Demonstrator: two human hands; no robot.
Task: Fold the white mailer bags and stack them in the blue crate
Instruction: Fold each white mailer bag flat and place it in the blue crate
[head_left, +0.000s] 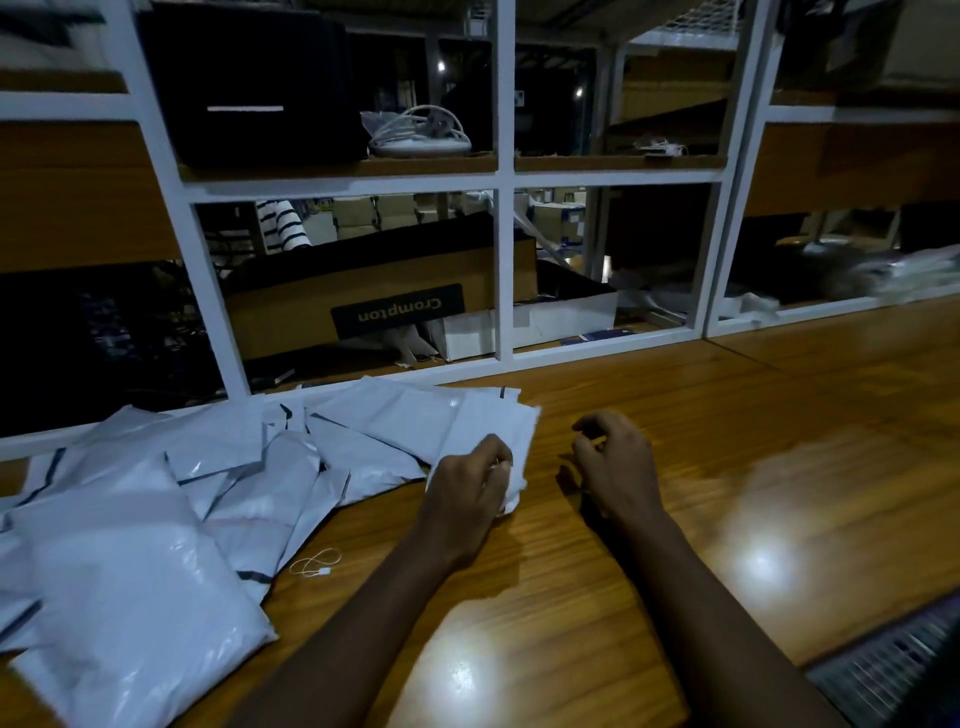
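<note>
Two bare hands reach over a glossy wooden table in the lower middle of the frame. The left hand has its fingers curled round the near edge of a white mailer bag, which sits at the right end of the pile. The right hand hovers just beside that bag without touching it, fingers loosely curled and holding nothing. Many more white mailer bags lie overlapping across the left and lower left of the frame, some showing dark sealing strips. A thin looped string rests on the wood near the pile's edge. Behind, in the upper half, a white-framed shelf holds a brown box whose Crompton label reads upside down. At the lower right corner a dark ribbed edge shows; it may be the crate, but the blur leaves that unclear.
</note>
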